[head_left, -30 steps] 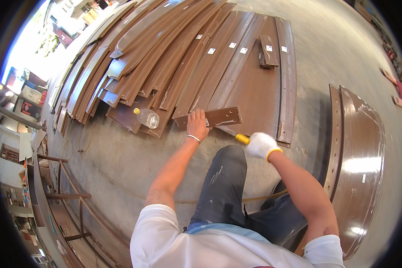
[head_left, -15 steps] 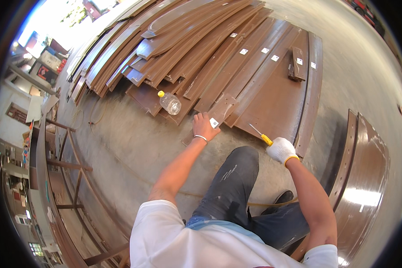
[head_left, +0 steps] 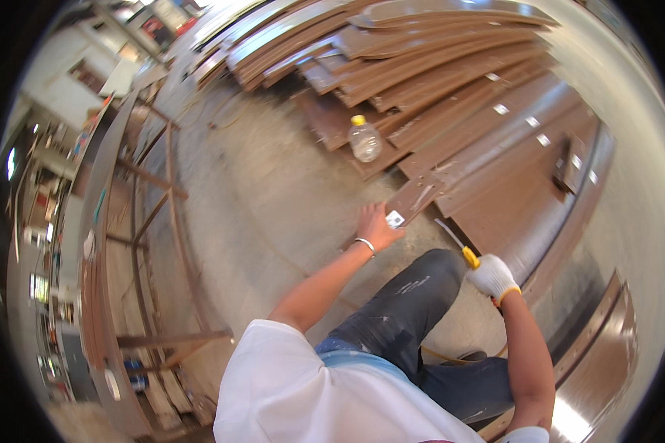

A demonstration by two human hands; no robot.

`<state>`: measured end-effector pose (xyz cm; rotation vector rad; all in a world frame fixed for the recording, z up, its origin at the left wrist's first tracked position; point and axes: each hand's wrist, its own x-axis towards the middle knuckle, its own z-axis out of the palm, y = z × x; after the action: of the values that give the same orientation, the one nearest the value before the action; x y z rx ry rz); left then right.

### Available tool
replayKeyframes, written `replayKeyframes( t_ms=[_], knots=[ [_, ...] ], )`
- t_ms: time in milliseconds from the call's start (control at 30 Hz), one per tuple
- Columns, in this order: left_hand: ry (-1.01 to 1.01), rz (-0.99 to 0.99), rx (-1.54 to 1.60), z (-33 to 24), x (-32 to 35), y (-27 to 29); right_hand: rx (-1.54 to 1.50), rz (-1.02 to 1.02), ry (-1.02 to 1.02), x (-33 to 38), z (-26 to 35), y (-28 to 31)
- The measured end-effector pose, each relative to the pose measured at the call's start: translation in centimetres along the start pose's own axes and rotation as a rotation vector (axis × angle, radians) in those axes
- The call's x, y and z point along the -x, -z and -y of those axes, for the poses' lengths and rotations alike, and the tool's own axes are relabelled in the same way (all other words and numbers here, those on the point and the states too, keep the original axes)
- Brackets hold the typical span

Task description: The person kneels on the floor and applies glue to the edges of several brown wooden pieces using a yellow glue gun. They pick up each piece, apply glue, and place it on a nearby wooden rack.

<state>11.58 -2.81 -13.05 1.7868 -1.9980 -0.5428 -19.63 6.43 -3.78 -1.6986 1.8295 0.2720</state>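
Bare but for a light bracelet at the wrist, my left hand grips the near end of a short brown board with a white label on it. The board's far end reaches the edge of the larger brown panels. My right hand, in a white knit glove with a yellow cuff, is closed round the yellow handle of a screwdriver. Its metal shaft points up and left, over the floor near the panel edge. Past my left hand, a clear bottle with a yellow cap stands by the panel ends.
Long curved brown panels are piled ahead, several with white labels. A small brown piece lies on the right-hand panels. At the left stands a brown metal frame. More glossy panels lie at the lower right, beside my leg.
The whole view has swung, so the panels, bottle and both hands appear farther right and tilted. My left hand still grips the short board, my right the screwdriver.
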Motion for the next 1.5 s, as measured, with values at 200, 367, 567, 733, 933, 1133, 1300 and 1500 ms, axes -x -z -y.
replayKeyframes(
  t_ms=[200,367,567,733,933,1133,1300,1500],
  knots=[
    [0.528,0.368,1.353,5.1,-0.1,1.7,0.18,0.05,0.27,0.2,3.1,-1.7],
    [0.246,0.173,0.953,7.9,3.1,7.0,0.044,0.039,0.392,0.4,4.3,-2.0],
    [-0.04,-0.144,-0.367,7.9,10.5,17.5,-0.248,-0.031,0.397,-2.4,3.0,-1.8],
    [0.228,-0.621,-0.574,10.2,17.5,33.8,-0.409,-0.225,0.364,-6.8,-0.1,-4.1],
    [0.726,-0.679,-1.047,13.7,30.3,53.4,-0.461,-0.157,0.248,-9.1,-3.2,-5.3],
    [1.001,-0.687,-0.751,22.7,42.1,59.2,-0.381,-0.229,0.245,-10.6,-5.2,-6.3],
    [1.238,-0.741,-0.813,25.7,42.3,58.7,-0.407,-0.151,0.154,-10.4,-5.6,-5.8],
    [1.349,-0.754,-0.913,27.6,40.5,60.0,-0.348,-0.253,0.232,-6.4,-4.1,-3.4]
  ],
)
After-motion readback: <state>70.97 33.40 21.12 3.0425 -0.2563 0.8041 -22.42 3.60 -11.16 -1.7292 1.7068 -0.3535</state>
